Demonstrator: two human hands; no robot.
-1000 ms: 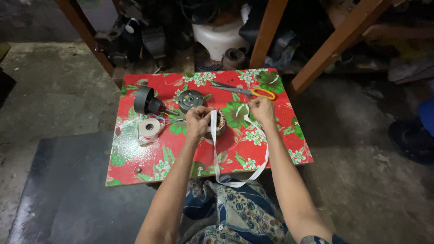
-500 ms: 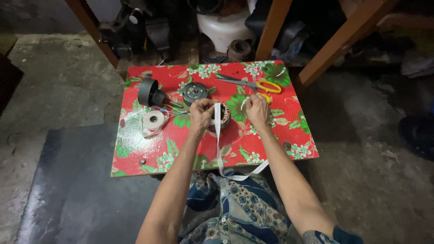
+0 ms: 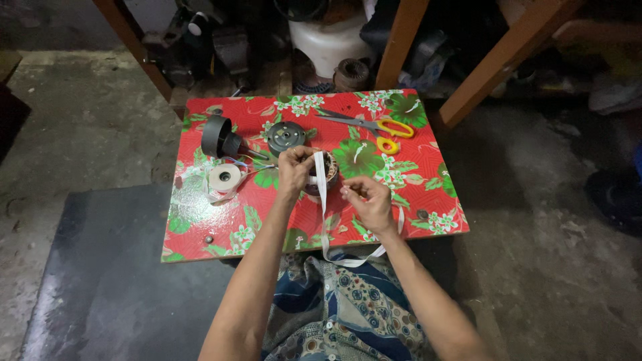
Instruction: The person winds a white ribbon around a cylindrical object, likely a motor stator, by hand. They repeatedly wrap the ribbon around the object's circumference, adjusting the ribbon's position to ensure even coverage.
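My left hand (image 3: pixel 295 171) grips a round motor stator (image 3: pixel 326 175) with copper windings, held just above a low table covered in red flowered cloth (image 3: pixel 414 177). A long white cloth tape (image 3: pixel 324 207) runs over the stator and hangs down past the table's front edge in a loop. My right hand (image 3: pixel 368 200) pinches this tape a little to the right of and below the stator.
On the table lie yellow-handled scissors (image 3: pixel 374 127), a round grey motor cover (image 3: pixel 286 137), a black cylindrical part (image 3: pixel 217 137) and a roll of white tape (image 3: pixel 224 178). Wooden legs (image 3: pixel 401 40) and dark clutter stand behind. A dark mat (image 3: pixel 100 281) lies at the left.
My right hand has come down and toward me along the tape, from beside the stator to below it. The left hand stays on the stator.
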